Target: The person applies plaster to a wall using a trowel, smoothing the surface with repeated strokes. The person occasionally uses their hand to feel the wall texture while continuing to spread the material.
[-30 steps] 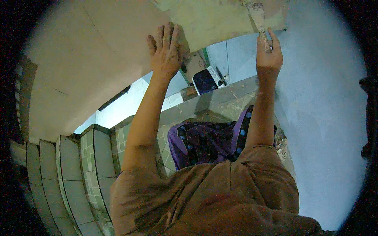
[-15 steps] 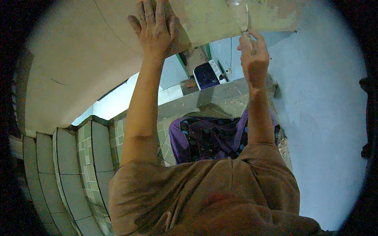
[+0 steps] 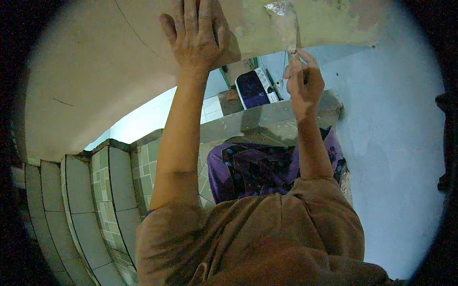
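Observation:
My left hand (image 3: 198, 40) lies flat on the beige wall (image 3: 109, 62), its fingers spread and pointing up; the fingertips run past the top edge of the picture. My right hand (image 3: 305, 83) is closed round the handle of a putty knife (image 3: 285, 26). The knife's flared metal blade points up against a yellowish, patchy stretch of the wall, and its tip carries whitish, shiny stuff. Most of the handle is hidden in my fingers. Below the wall's lower edge both forearms reach up from brown sleeves.
Tiled steps (image 3: 81, 190) go down at the left. A pale blue wall (image 3: 396, 143) rises at the right. Beyond a grey ledge (image 3: 214, 126), lower down, stands a white washing machine (image 3: 253, 90) with a dark lid. Purple patterned cloth (image 3: 257, 167) covers my legs.
The putty knife and my right hand have come lower, so more of the blade shows. My left hand stays flat on the wall, slightly farther right and higher in the picture.

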Action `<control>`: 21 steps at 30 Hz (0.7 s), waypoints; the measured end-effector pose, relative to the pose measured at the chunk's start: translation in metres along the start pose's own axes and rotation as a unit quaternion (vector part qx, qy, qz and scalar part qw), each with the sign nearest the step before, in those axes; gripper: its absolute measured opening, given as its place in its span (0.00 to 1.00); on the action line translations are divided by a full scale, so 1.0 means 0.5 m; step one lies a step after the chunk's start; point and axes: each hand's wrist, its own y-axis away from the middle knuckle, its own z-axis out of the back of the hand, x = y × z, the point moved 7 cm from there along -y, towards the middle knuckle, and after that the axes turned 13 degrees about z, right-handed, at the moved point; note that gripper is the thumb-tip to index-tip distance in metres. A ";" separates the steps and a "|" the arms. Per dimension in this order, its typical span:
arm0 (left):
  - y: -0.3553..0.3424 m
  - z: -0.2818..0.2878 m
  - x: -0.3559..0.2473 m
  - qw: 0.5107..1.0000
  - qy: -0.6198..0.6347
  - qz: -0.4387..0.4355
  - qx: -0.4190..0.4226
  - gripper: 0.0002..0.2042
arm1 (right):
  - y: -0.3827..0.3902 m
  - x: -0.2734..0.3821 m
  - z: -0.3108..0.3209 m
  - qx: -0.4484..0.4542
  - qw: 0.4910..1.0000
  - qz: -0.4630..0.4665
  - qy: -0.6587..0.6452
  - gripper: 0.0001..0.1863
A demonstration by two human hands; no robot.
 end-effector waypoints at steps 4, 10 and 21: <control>-0.005 0.005 -0.025 1.000 0.004 -0.001 0.007 0.30 | 0.014 -0.022 -0.003 0.019 1.000 0.000 -0.025 0.16; -0.002 -0.012 -0.067 0.999 0.003 0.003 0.032 0.32 | 0.049 -0.074 0.018 -0.014 0.991 -0.106 -0.076 0.12; 0.000 0.004 -0.069 0.997 0.074 0.000 -0.027 0.28 | 0.067 -0.040 -0.005 0.042 0.998 -0.052 0.010 0.16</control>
